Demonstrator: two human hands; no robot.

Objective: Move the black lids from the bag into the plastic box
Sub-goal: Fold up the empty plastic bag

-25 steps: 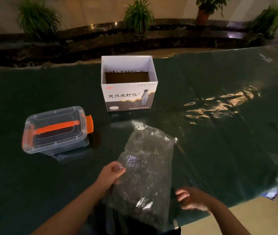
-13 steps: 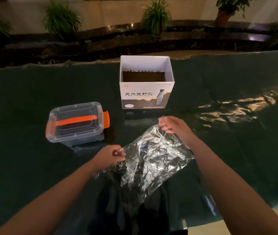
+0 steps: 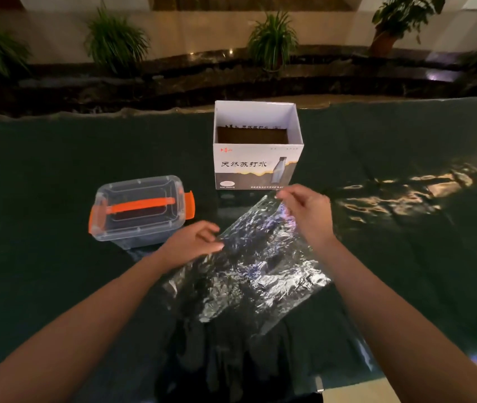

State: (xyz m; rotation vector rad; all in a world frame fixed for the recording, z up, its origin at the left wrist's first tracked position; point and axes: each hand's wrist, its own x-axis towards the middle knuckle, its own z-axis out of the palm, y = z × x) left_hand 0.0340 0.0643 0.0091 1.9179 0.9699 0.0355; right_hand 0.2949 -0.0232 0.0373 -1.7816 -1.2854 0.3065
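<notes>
A crinkled clear plastic bag [image 3: 249, 266] lies on the dark green table cover, its dark contents hard to make out. My right hand [image 3: 307, 210] pinches the bag's far top corner. My left hand [image 3: 193, 242] rests on the bag's left edge with its fingers spread; whether it grips the film is unclear. The clear plastic box [image 3: 140, 210] with an orange handle and orange latches stands to the left, its lid shut.
An open white cardboard carton [image 3: 257, 167] with a bottle picture stands behind the bag. The table cover [image 3: 406, 257] shows bright reflections at the right. A dark ledge with potted plants [image 3: 272, 39] runs behind the table.
My right hand came from the near right side up to the bag's far corner and now pinches it. The left hand's fingers have loosened on the left edge. The view has shifted.
</notes>
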